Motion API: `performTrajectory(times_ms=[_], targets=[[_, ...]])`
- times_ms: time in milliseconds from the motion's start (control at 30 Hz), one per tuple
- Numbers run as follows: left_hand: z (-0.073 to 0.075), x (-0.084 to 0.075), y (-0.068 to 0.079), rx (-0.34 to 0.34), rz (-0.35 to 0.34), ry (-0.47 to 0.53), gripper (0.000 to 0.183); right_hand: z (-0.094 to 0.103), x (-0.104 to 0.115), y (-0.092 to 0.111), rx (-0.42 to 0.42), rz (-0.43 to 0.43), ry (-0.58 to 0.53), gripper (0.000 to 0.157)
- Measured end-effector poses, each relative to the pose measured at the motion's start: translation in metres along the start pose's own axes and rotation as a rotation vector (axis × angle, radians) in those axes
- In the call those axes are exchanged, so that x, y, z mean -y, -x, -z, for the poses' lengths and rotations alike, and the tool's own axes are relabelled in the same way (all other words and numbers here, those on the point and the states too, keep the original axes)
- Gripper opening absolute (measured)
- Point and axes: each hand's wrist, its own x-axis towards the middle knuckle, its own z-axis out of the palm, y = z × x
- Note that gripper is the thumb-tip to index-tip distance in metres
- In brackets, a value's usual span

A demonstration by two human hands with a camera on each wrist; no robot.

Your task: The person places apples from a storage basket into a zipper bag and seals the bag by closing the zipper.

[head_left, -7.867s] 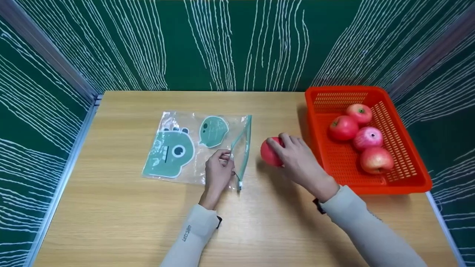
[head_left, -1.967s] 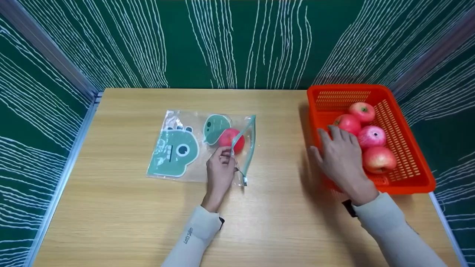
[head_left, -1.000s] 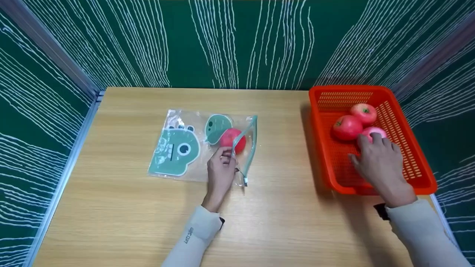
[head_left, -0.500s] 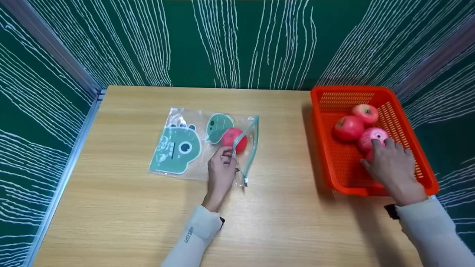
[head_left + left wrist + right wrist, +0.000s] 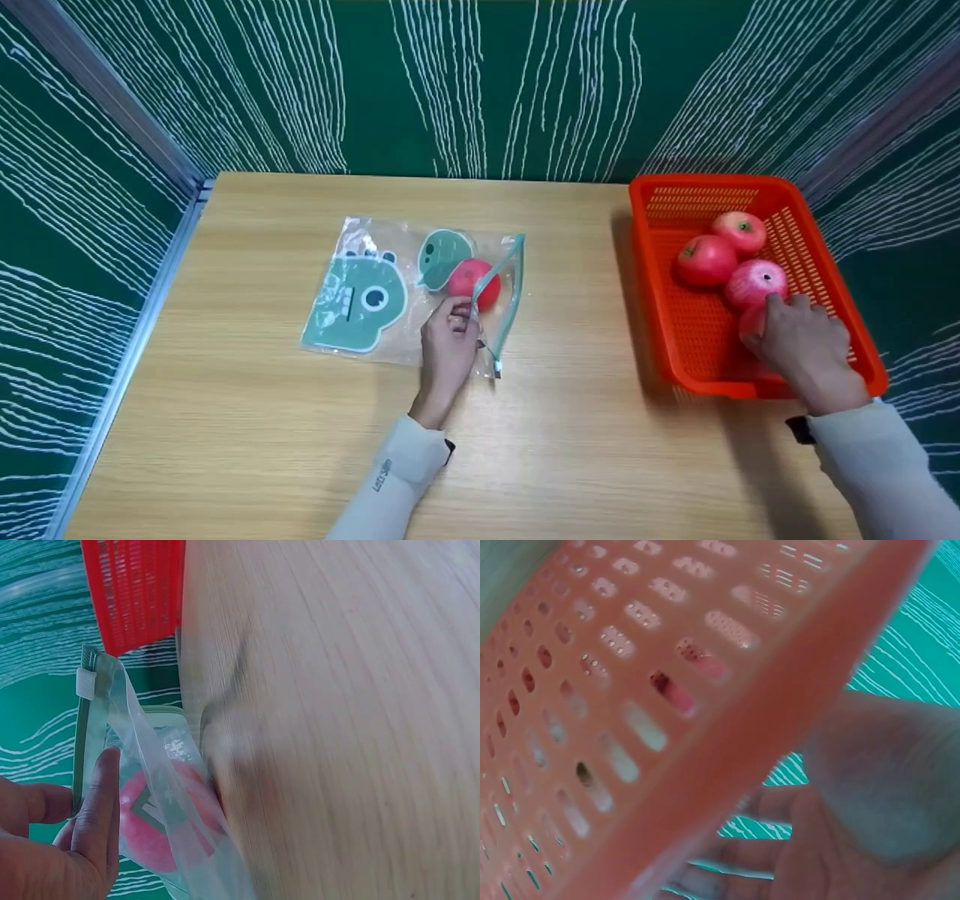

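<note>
My left hand [image 5: 448,346] pinches the mouth edge of a clear zip bag [image 5: 409,319] printed with green cartoon shapes. One red apple [image 5: 466,279] lies inside it, close behind the green zip strip. In the left wrist view, thumb and fingers grip that strip below its white slider [image 5: 86,684]. Over the orange basket [image 5: 651,300], my right hand [image 5: 810,346] grips the front apple [image 5: 752,322], its fingers curled over the far side. Part of this apple is hidden under the hand. The basket wall [image 5: 727,750] covers much of the right wrist view.
Three more apples sit in the basket: a red one [image 5: 706,260], a paler one [image 5: 739,232] and a streaked one [image 5: 756,283]. The wooden table [image 5: 570,435] carries bag and basket. Green walls with white lines [image 5: 495,90] stand round it.
An apple went from my right hand into the bag. That hand then moved right into the basket and closed on the front apple. My left hand kept hold of the bag's edge.
</note>
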Motion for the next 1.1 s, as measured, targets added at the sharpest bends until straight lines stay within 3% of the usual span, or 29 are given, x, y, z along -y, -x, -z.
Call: performTrajectory(times_ms=[100,467,767,1100], targets=[[0.000,0.000,0.001,0.000,0.000,-0.014,0.024,0.000,-0.003,-0.001,0.025,-0.010,-0.017,0.045],[0.001,-0.001,0.002,0.011,0.033,-0.019,0.026,0.002,-0.016,-0.002,0.142,-0.021,-0.041,0.057],[0.002,-0.001,0.002,0.016,0.031,-0.034,0.025,0.002,-0.025,-0.009,0.233,-0.018,-0.104,0.077],[0.003,0.000,0.001,0.011,0.024,0.025,0.024,-0.003,-0.032,-0.017,0.214,0.007,-0.035,0.063]])
